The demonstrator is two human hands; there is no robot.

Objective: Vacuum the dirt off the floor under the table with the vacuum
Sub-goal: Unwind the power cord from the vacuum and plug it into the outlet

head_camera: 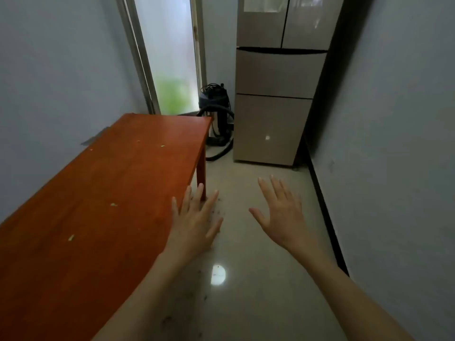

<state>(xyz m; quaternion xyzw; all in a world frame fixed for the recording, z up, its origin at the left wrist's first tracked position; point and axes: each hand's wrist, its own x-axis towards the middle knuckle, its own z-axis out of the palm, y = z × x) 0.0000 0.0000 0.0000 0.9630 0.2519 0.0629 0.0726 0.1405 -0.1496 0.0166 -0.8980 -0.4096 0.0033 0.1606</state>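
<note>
Ahead of both grips, the vacuum (216,114) stands in the far corner between bench (98,193) and refrigerator (273,107), while left hand (194,225) and right hand (280,212) hover released, fingers spread, above dirt (218,212) specks on the floor (258,279).

A dark canister vacuum (214,104) is seen upright in the far corner — its black hose (222,151) looped on the floor (258,242). Dark dirt (218,212) is scattered beside the red-brown tabletop (110,188).

The table (103,193) hides the vacuum's (216,114) lower left (hose partly too).
</note>
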